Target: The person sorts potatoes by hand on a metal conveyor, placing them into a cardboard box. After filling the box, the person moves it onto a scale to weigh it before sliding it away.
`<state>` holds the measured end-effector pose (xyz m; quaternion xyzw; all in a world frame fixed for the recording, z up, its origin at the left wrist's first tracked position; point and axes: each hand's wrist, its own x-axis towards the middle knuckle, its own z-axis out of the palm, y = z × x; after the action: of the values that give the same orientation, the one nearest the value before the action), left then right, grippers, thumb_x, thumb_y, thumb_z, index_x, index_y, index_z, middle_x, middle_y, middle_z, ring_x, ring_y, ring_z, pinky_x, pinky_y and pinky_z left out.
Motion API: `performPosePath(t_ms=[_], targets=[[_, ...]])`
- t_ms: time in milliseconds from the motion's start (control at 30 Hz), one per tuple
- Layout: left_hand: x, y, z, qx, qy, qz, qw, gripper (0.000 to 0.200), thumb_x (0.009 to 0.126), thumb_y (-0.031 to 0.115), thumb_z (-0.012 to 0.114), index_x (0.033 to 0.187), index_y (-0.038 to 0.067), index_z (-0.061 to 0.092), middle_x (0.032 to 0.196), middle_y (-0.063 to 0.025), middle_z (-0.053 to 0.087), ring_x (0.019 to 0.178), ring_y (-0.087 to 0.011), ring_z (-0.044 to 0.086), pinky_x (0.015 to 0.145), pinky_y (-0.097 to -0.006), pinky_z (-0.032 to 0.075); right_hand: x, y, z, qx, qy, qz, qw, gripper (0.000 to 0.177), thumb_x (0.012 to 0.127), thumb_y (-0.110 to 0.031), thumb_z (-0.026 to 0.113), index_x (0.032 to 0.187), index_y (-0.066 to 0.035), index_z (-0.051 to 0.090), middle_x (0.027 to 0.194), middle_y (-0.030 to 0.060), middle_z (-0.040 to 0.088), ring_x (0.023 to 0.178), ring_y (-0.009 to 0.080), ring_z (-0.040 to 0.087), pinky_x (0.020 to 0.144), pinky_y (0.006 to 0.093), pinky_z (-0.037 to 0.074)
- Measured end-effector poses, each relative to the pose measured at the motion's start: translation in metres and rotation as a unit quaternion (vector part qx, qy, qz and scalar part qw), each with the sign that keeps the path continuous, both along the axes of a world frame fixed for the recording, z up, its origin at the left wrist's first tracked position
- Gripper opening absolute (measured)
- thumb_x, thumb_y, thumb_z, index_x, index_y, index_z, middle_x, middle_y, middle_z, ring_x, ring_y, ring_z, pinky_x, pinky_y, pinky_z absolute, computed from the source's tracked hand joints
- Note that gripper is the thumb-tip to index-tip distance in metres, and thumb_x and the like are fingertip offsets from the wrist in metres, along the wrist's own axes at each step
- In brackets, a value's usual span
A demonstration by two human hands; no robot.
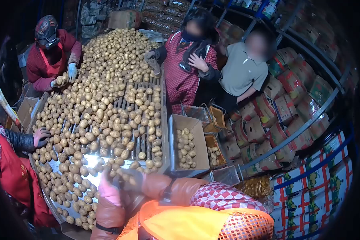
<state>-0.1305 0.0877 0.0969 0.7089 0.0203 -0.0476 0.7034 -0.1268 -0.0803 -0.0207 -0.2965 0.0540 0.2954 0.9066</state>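
A slatted metal sorting table (166,140) is spread with many loose potatoes (98,94). My left hand (110,189), in a pink and dark glove, reaches over the near end beside the bright bare metal. Close to its right is my right hand (133,179), in a greyish glove at the end of a brown padded sleeve. Both hands are among or just over the nearest potatoes. Motion smears their fingers, so I cannot make out whether either one holds a potato.
On the left, a person's hand (41,137) rests at the table edge. Another person in red holds potatoes with gloved hands (72,72). Two people stand at the right. An open box of potatoes (190,148) stands beside the table. Stacked cartons (286,108) fill the right side.
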Motion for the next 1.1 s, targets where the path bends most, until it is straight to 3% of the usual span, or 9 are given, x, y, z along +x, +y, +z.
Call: performPosePath(t_ms=[100,233,333,400,467,533,633,733,1100], targets=[[-0.005,-0.008,-0.002,0.158,-0.209,0.015,0.965,0.055,0.080,-0.008,0.067,0.132,0.005,0.055,0.119,-0.0145,0.062,0.105,-0.0252,0.064,0.093,-0.0350,0.052,-0.018,0.021,0.032,-0.036,-0.102,-0.093,0.990,0.032,0.103,-0.029,0.054,0.128,-0.011,0.057,0.118,-0.0002,0.060,0.113,0.0131,0.056,0.101,0.0341,0.044],[-0.013,-0.023,0.012,0.306,-0.393,0.048,0.866,0.059,0.072,-0.007,0.069,0.128,0.005,0.056,0.128,-0.0186,0.055,0.104,-0.0318,0.063,0.090,-0.0367,0.054,0.010,0.003,0.045,-0.136,-0.241,0.020,0.961,0.030,0.103,-0.025,0.053,0.130,-0.011,0.057,0.120,0.0034,0.061,0.118,0.0125,0.053,0.106,0.0316,0.042],[-0.014,-0.023,0.009,0.120,-0.261,0.018,0.958,0.047,0.076,0.001,0.072,0.122,0.004,0.061,0.123,-0.0211,0.059,0.110,-0.0333,0.062,0.088,-0.0427,0.055,0.007,0.000,0.141,-0.253,-0.227,0.049,0.939,0.034,0.101,-0.023,0.054,0.133,-0.010,0.056,0.126,0.0059,0.062,0.119,0.0154,0.056,0.105,0.0325,0.044],[-0.015,-0.013,0.006,0.126,-0.240,-0.003,0.963,0.041,0.081,0.005,0.073,0.121,0.003,0.062,0.120,-0.0159,0.062,0.106,-0.0259,0.063,0.090,-0.0378,0.053,0.022,0.022,0.083,-0.028,-0.308,-0.017,0.951,0.032,0.094,-0.035,0.064,0.115,-0.012,0.067,0.111,0.0008,0.068,0.107,0.0181,0.062,0.098,0.0347,0.050],[-0.013,-0.008,-0.019,0.091,-0.154,0.029,0.983,0.042,0.084,-0.001,0.068,0.124,0.001,0.058,0.116,-0.0117,0.063,0.101,-0.0227,0.064,0.088,-0.0339,0.053,0.031,0.012,0.043,0.120,-0.018,0.051,0.991,0.040,0.097,-0.043,0.058,0.122,-0.012,0.063,0.119,0.0052,0.064,0.104,0.0245,0.060,0.100,0.0427,0.049],[-0.008,-0.005,-0.027,-0.022,-0.039,0.051,0.998,0.040,0.088,0.001,0.064,0.126,0.000,0.055,0.114,-0.0102,0.063,0.103,-0.0213,0.063,0.089,-0.0337,0.053,0.019,-0.003,0.072,0.136,-0.067,-0.008,0.988,0.044,0.099,-0.044,0.053,0.130,-0.013,0.057,0.128,0.0080,0.059,0.110,0.0289,0.056,0.104,0.0492,0.046],[-0.017,-0.013,-0.016,-0.018,-0.065,0.074,0.995,0.041,0.090,0.004,0.064,0.128,-0.002,0.053,0.119,-0.0122,0.063,0.110,-0.0212,0.060,0.098,-0.0344,0.048,0.006,-0.017,0.091,0.100,-0.173,-0.017,0.980,0.053,0.096,-0.037,0.064,0.139,-0.011,0.048,0.137,0.0072,0.054,0.122,0.0283,0.053,0.110,0.0491,0.043],[-0.018,-0.024,-0.019,0.005,-0.059,0.089,0.994,0.044,0.090,0.006,0.065,0.131,-0.003,0.052,0.123,-0.0140,0.063,0.114,-0.0216,0.059,0.101,-0.0345,0.046,0.011,-0.031,0.081,-0.282,-0.365,-0.026,0.887,0.088,0.068,-0.015,0.092,0.141,-0.004,0.044,0.135,0.0084,0.056,0.121,0.0197,0.055,0.107,0.0344,0.047],[-0.007,-0.026,-0.035,-0.044,-0.012,0.037,0.998,0.056,0.091,0.001,0.061,0.144,-0.003,0.042,0.138,-0.0172,0.055,0.128,-0.0256,0.053,0.108,-0.0363,0.043,0.022,-0.049,0.052,-0.216,-0.275,0.018,0.937,0.095,0.067,-0.031,0.093,0.142,-0.002,0.042,0.135,0.0112,0.057,0.124,0.0220,0.054,0.107,0.0352,0.045]])
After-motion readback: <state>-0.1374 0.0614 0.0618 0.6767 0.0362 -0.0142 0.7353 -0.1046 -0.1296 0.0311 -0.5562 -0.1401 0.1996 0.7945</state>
